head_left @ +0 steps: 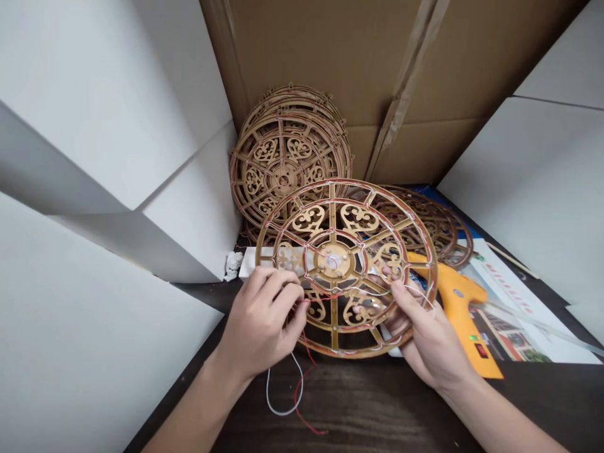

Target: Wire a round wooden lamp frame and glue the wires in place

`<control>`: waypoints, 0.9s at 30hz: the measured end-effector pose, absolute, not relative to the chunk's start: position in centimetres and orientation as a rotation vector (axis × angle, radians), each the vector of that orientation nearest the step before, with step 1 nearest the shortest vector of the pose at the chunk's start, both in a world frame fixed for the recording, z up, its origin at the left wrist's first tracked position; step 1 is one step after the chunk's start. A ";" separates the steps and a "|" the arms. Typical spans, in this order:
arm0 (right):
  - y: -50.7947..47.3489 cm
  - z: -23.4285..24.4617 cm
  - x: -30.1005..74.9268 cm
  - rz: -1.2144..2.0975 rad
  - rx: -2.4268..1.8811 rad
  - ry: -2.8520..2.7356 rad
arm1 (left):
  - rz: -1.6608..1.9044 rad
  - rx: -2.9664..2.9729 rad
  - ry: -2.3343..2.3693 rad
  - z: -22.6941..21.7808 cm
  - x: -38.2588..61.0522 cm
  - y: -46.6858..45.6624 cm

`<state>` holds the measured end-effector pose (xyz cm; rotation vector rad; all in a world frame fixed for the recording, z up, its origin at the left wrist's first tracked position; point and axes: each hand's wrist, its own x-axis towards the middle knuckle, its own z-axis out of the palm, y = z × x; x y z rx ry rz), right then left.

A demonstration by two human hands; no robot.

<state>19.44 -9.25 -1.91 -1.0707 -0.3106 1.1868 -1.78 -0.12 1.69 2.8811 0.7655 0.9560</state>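
A round, gold-brown openwork frame (334, 308) with spokes and scroll ornaments is held up, tilted, over the dark table. My right hand (429, 336) grips its lower right rim, thumb in front and fingers behind the openings. My left hand (268, 314) is closed in a pinch at the lower left, on a red wire (323, 297) that runs toward the frame's middle. Below that hand hang a loop of white wire (283, 414) and a loose red end. White wire also crosses the frame to my right thumb. The left fingertips are partly hidden.
Several similar round frames (283, 145) lean stacked against a cardboard box (330, 50); more lie (453, 233) at the back right. An orange glue gun (465, 296) rests on a printed sheet (514, 308). White boxes (189, 207) flank the dark table (377, 409). Crumpled tissue (233, 265) lies at left.
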 end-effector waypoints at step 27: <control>-9.0 -1.8 19.1 1.208 -1.061 -0.411 | 0.746 2.789 0.101 0.5 0.5 -3.2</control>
